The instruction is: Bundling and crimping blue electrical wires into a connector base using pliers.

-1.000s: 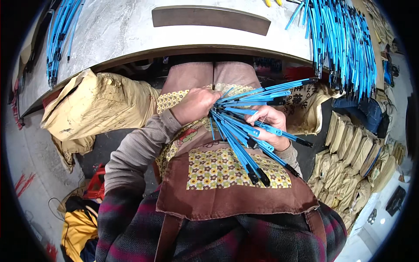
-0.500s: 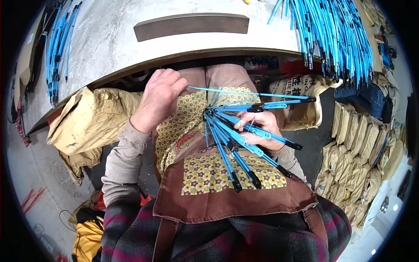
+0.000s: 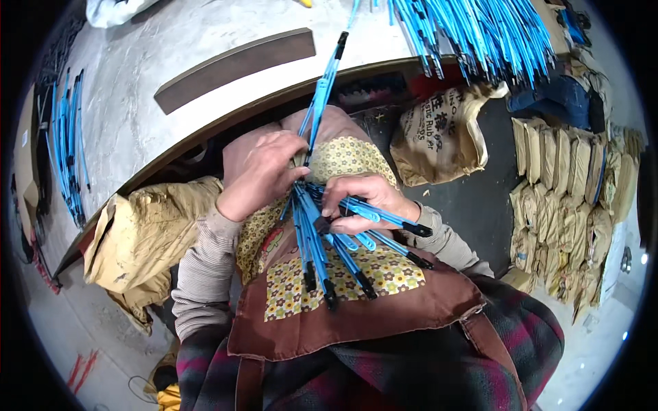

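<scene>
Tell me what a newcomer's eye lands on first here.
First, the fan of blue rods with black tips over the person's lap, gripped by the right hand, while the left hand holds one rod pointing up toward the grey table. Next, the big heap of blue rods at the table's upper right.

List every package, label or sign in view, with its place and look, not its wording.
Printed paper sack: under the table edge, right of the hands; tan, crumpled, dark print.
Paper packets: stacked in rows at far right; tan, oblong.
Open paper sack: left of the lap; tan, crumpled.
</scene>
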Available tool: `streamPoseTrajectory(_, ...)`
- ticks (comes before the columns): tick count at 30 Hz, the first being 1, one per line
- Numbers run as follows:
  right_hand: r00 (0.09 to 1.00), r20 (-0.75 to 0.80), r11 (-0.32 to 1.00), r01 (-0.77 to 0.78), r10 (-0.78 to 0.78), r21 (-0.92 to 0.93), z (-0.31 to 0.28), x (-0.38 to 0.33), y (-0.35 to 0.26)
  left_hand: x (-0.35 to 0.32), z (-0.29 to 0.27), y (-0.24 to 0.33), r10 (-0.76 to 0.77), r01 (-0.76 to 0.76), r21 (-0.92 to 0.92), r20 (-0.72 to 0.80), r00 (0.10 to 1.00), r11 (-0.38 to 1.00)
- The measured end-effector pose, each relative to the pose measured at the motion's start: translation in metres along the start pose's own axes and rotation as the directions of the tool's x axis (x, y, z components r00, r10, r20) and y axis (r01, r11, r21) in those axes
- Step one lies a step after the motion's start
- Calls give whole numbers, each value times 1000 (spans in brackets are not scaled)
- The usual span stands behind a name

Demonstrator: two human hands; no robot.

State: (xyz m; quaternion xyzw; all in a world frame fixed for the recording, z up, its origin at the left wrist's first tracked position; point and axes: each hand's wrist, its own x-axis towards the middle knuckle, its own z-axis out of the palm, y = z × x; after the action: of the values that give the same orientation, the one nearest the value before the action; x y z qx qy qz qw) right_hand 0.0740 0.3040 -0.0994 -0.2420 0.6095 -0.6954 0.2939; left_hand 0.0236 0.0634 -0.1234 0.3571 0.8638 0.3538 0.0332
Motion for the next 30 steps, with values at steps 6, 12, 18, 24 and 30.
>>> streamPoseTrajectory(6, 999, -3, 999, 33, -33, 20, 2, 2, 1, 48, 4, 11, -103, 147, -658, 105, 989, 738)
streamPoseTrajectory(12, 998, -17, 998, 61, -60, 32, -1, 0, 2, 43, 26, -10, -254, 229, -789, 96, 962, 570)
streamPoseTrajectory(18, 994, -16, 994, 104, -104, 31, -3, 3, 7, 58, 20, 2, -247, 280, -876, 193, 950, 392)
streamPoseTrajectory(24, 994, -29, 994, 110, -110, 10, -4, 4, 5, 72, 14, -11, -59, 392, -892, 389, 919, 226)
streamPoseTrajectory(30, 995, -47, 996, 89, -89, 12, -4, 5, 4, 62, 2, -21, -88, 432, -895, 424, 901, 110)
